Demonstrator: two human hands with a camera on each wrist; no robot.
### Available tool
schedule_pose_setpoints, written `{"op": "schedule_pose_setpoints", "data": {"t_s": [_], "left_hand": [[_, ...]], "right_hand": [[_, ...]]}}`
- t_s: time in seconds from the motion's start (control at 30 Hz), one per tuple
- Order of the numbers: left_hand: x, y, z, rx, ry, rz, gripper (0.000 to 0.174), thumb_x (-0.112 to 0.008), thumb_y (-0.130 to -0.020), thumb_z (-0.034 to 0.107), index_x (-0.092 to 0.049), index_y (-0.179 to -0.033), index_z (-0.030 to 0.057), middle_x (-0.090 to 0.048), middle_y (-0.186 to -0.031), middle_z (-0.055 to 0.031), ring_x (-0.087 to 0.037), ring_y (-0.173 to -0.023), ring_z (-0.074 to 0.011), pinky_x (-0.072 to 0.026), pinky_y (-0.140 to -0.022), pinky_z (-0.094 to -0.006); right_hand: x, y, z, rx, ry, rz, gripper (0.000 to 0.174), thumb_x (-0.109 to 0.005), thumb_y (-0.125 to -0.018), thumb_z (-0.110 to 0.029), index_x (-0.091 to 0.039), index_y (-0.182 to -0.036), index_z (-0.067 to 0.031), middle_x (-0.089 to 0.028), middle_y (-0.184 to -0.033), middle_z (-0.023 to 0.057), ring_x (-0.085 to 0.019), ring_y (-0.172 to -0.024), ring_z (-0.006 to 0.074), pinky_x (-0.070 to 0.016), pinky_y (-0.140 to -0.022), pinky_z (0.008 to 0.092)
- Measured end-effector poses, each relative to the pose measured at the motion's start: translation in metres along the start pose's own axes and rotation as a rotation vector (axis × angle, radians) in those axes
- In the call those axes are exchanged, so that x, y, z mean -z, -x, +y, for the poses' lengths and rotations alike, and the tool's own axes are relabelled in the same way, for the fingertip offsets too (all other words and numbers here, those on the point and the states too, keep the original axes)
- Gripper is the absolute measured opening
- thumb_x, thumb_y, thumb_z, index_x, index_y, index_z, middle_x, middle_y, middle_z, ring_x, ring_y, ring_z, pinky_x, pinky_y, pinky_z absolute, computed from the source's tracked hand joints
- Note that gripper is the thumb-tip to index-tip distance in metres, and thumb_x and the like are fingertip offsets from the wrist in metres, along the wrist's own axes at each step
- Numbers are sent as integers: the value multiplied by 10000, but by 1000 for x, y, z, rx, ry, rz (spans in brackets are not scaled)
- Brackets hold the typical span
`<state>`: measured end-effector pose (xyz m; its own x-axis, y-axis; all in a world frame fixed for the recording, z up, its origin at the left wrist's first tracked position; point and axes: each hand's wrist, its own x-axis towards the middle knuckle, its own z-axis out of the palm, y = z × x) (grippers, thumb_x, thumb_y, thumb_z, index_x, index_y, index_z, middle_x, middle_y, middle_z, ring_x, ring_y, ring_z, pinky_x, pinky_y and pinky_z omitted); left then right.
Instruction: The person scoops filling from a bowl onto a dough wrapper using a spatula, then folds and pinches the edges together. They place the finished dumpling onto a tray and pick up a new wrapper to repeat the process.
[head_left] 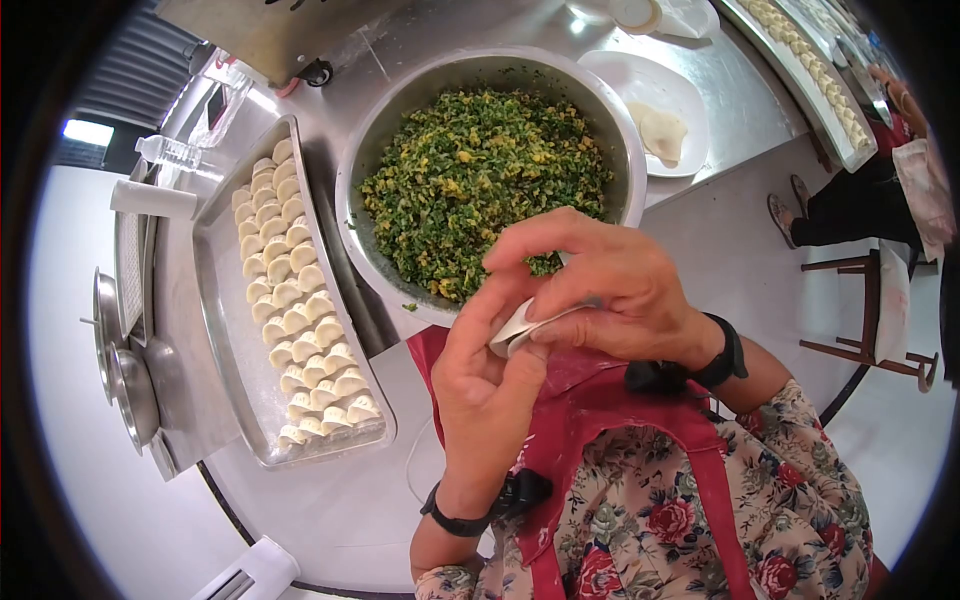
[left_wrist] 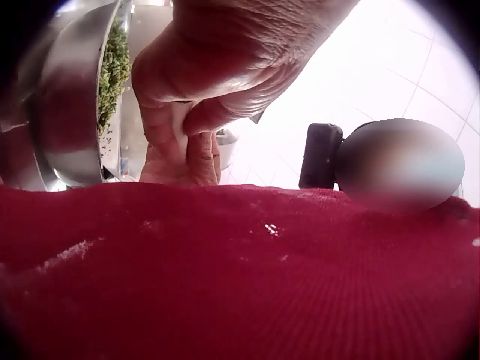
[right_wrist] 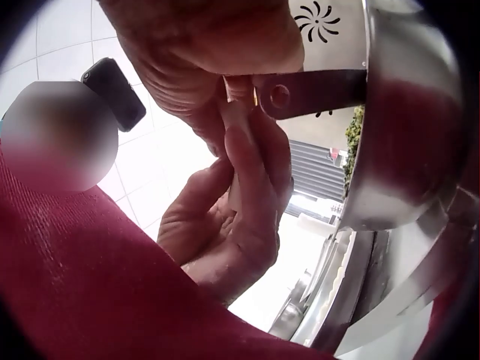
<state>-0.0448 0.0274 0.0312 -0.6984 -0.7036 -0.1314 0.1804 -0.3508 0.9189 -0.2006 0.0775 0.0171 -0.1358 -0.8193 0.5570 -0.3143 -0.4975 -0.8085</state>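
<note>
Both hands meet in front of the metal bowl and work on a folded white dumpling (head_left: 516,324). My left hand (head_left: 485,365) holds it between thumb and fingers. From the other side, my right hand (head_left: 615,285) pinches its edge between thumb and fingers. A dark slit shows between the dough's folds at the near end. In the right wrist view, a flat dark strip (right_wrist: 322,91) with a round hole overlaps the right hand's fingers; I cannot tell whether that hand holds it. Chopped green and yellow filling (head_left: 490,180) heaps up in the bowl (head_left: 352,165).
Rows of finished dumplings (head_left: 290,290) lie in a metal tray (head_left: 235,375) on the left. A white plate (head_left: 690,105) with dough wrappers (head_left: 658,135) stands at the bowl's right. Farther right are another dumpling tray (head_left: 860,155), a stool (head_left: 865,300) and a person (head_left: 870,210).
</note>
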Motion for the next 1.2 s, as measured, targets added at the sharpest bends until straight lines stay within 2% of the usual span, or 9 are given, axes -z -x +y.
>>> {"op": "schedule_pose_setpoints", "data": {"t_s": [0.13,0.23,0.33,0.53,0.73,0.83,0.93,1.03,1.2], "left_hand": [[-3,-2,5,79,75,34,473,-570,-796,1,-395,-1233,-51,-490,-1187,-164,-525,-1063,-222,-462,-886,-325],[3,-3,-4,122,330,72,460,-582,-804,14,-401,-1223,-47,-501,-1168,-169,-540,-1040,-226,-484,-862,-330],[3,0,-7,63,290,81,436,-588,-816,35,-413,-1208,-44,-512,-1150,-172,-552,-1021,-232,-496,-851,-336],[1,0,-4,-122,-221,21,410,-522,-834,15,-430,-1231,-33,-531,-1181,-135,-551,-1007,-166,-440,-841,-241],[2,2,3,-46,-411,-6,454,-468,-777,-69,-450,-1229,-29,-548,-1142,-118,-544,-997,-144,-440,-815,-236],[4,1,-1,-72,-277,-11,479,-445,-770,-85,-431,-1245,-30,-548,-1135,-119,-540,-1006,-142,-443,-828,-244],[1,-1,4,-62,-348,-4,482,-455,-776,-81,-412,-1255,-42,-548,-1136,-132,-535,-1021,-149,-435,-859,-253],[1,-3,4,-19,-329,0,467,-504,-813,-20,-381,-1260,-70,-450,-1250,-154,-500,-1084,-176,-451,-856,-273],[4,-3,-8,26,176,99,447,-527,-816,-6,-397,-1240,-57,-480,-1211,-164,-539,-1036,-201,-470,-853,-293]], "right_hand": [[-4,0,3,74,77,59,139,-706,-679,-85,-619,-777,-38,-577,-1064,142,-563,-954,280,-445,-803,365],[-13,-3,1,87,197,158,130,-695,-641,-35,-604,-732,-58,-589,-1042,117,-576,-924,256,-457,-760,342],[-17,-3,-1,74,239,203,141,-694,-624,-32,-597,-725,-57,-592,-1042,116,-581,-918,259,-456,-765,344],[-13,-1,3,109,242,162,162,-693,-596,-31,-594,-723,-52,-591,-1051,125,-584,-919,263,-457,-771,342],[-9,0,1,75,212,118,172,-701,-620,-50,-600,-759,-37,-575,-1079,148,-574,-947,274,-455,-795,348],[-8,-2,-3,32,217,86,179,-708,-685,-105,-604,-803,-22,-550,-1120,183,-557,-988,292,-449,-826,354],[-6,-3,-2,26,185,56,173,-703,-701,-114,-608,-813,-23,-545,-1129,184,-549,-1006,297,-447,-835,354],[-6,3,2,23,133,47,172,-705,-703,-118,-611,-817,-30,-549,-1122,186,-544,-1020,302,-446,-839,352],[-13,-1,0,31,114,140,184,-719,-677,-95,-609,-815,-43,-552,-1120,189,-551,-1005,301,-452,-820,349]]}}
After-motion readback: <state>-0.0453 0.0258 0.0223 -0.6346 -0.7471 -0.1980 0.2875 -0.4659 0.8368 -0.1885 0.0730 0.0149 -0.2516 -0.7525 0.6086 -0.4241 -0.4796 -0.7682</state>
